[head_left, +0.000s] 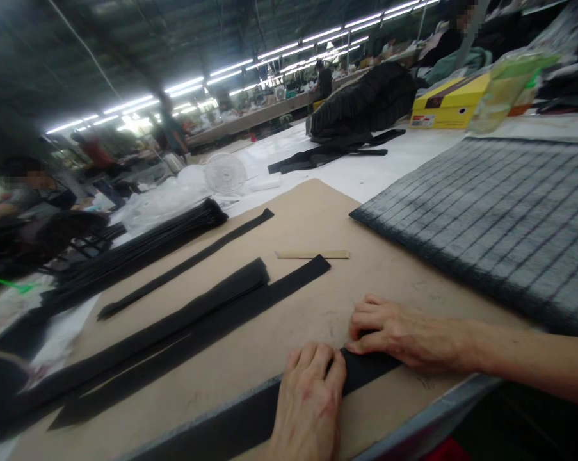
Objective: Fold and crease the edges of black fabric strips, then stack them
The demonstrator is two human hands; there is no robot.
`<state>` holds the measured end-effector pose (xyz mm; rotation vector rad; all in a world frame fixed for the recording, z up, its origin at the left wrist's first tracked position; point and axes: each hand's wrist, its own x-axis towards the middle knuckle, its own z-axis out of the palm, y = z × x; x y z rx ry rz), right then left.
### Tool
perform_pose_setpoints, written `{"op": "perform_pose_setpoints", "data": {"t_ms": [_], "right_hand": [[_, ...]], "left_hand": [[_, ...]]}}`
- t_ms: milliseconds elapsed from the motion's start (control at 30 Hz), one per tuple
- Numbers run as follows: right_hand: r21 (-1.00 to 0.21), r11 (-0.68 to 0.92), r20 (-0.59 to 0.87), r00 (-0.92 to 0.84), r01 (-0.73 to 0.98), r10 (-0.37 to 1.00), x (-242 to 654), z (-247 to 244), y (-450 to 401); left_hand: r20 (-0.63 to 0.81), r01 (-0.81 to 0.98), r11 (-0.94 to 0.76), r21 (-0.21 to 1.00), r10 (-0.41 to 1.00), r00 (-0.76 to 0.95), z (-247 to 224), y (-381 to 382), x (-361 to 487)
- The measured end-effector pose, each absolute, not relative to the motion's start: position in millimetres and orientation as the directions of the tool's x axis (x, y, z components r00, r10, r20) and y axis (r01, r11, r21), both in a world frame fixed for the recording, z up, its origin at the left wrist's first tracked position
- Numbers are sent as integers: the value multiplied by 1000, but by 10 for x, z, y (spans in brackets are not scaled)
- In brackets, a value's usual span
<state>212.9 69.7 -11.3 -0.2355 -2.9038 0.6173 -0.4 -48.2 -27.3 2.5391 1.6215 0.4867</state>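
A long black fabric strip [240, 413] lies along the near edge of the table, under both hands. My left hand [312, 397] rests on it, fingers curled down and closed at its upper edge. Just to the right, my right hand [394, 333] is closed, with thumb and fingers pinching the strip's edge. The two hands are close together but apart. Part of the strip is hidden beneath them. Farther up the brown board lie another black strip [289, 285], a folded black strip pile [212, 291] and a narrow black strip [187, 262].
A thin wooden stick [312, 255] lies mid-board [312, 205]. A grey lined pad [500, 218] stands at right. Behind are a yellow box [447, 105], a plastic cup [497, 96], a black fabric heap [365, 102] and a fan [225, 173]. Other people are at work in the background.
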Motion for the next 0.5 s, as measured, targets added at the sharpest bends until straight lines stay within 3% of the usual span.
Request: {"op": "perform_pose_setpoints", "data": {"t_ms": [267,500], "right_hand": [[-510,840,97,-957,187,272,2199,-42,766],[-446,881,101,-968,161,228,2296,-8,831]], "left_hand": [[296,876,-473,89,853,430,-351,-507,91],[334,890,-453,53,848,411,-267,-475,151]]}}
